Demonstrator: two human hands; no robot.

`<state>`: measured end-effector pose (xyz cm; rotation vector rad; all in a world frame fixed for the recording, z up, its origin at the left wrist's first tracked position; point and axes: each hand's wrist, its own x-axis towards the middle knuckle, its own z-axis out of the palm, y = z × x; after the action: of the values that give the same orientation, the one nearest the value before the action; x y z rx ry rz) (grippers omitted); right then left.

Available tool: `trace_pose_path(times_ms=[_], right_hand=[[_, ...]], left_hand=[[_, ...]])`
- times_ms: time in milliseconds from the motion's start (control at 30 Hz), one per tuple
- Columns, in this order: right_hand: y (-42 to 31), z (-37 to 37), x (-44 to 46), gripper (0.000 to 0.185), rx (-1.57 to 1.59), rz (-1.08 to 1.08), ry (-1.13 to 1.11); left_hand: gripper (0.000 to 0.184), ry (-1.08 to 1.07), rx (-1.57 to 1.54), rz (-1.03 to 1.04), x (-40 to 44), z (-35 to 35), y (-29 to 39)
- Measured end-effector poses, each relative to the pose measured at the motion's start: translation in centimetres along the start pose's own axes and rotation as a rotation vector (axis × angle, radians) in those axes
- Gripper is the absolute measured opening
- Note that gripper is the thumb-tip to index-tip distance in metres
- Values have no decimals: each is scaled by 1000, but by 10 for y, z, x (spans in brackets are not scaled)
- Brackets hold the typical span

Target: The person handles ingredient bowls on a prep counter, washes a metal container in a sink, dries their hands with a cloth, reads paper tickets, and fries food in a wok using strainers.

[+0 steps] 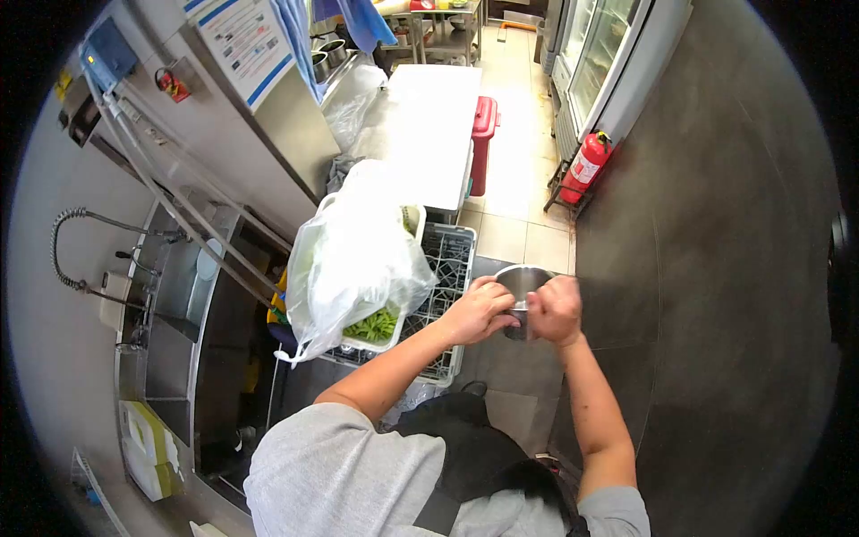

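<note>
A round stainless steel container (pixel 522 279) is held up in front of my body, tilted so that its open top shows. My left hand (pixel 483 311) grips its left side, with the thumb toward the near side. On the right, my right hand (pixel 555 310) is closed at the container's near right side, slightly blurred. Something small and pale shows between the two hands, too small to name. To the left of my left hand stands a white tub (pixel 395 333) of green leaves (pixel 372 324), mostly covered by a clear plastic bag (pixel 358 264).
Grey dish racks (pixel 450 246) sit under the tub. A steel worktable (pixel 434 107) extends ahead, beside a red bin (pixel 484 134). A fire extinguisher (pixel 586 167) stands by the glass-door fridge (pixel 598 67) on the right. At left is a sink (pixel 190 286) with a spray hose.
</note>
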<state>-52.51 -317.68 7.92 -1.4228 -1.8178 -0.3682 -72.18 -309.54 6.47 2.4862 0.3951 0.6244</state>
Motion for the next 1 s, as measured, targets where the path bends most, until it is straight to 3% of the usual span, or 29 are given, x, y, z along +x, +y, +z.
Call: trace_pose_path(times_ms=[67, 100, 200, 300, 333, 400, 433, 500, 567, 600, 633, 667, 700, 733, 833, 967, 1000], right_hand=[[53, -29, 2, 18, -207, 66, -9], [91, -39, -5, 28, -344, 122, -40], [207, -50, -79, 39, -431, 593, -87], [276, -61, -192, 52, -464, 1255, -648], [293, -64, -227, 57, -420, 1351, -898], [317, -62, -280, 64, -373, 1322, -1229], [340, -53, -317, 55, -351, 1119, -1323], [395, -18, -365, 48, -101, 1069, -1536], [424, 5, -327, 48, 54, 1043, -1617], [443, 24, -300, 52, 46, 1150, -1667], [469, 48, -275, 53, 6, 1107, -1777], [504, 72, -270, 49, 57, 987, -1631], [546, 100, -280, 45, 24, 747, -1337], [572, 123, -240, 43, -10, 850, -1382], [647, 181, -130, 43, -36, 686, -1210], [715, 234, 0, 41, 111, 759, -895], [729, 248, 16, 41, 112, 749, -906]], left_hand=[[23, -28, -21, 87, 41, 5, 0], [23, -26, -19, 83, 58, 10, -4], [15, 28, 186, 92, 97, 21, -20], [13, 66, 297, 33, 130, 26, -43], [14, 109, 320, -4, 140, 28, -55], [15, 133, 393, -101, 156, 31, -85], [15, 139, 419, -164, 162, 32, -101], [13, 122, 455, -324, 173, 26, -128], [12, 196, 473, -509, 186, 19, -148], [12, 220, 497, -551, 190, 17, -164], [12, 247, 522, -589, 193, 13, -180], [12, 278, 545, -627, 197, 7, -192], [13, 295, 561, -686, 200, 3, -207], [12, 315, 592, -737, 203, 0, -220], [12, 374, 626, -885, 213, -7, -264], [14, 535, 621, -977, 238, -3, -332], [14, 539, 620, -991, 248, -4, -347]])
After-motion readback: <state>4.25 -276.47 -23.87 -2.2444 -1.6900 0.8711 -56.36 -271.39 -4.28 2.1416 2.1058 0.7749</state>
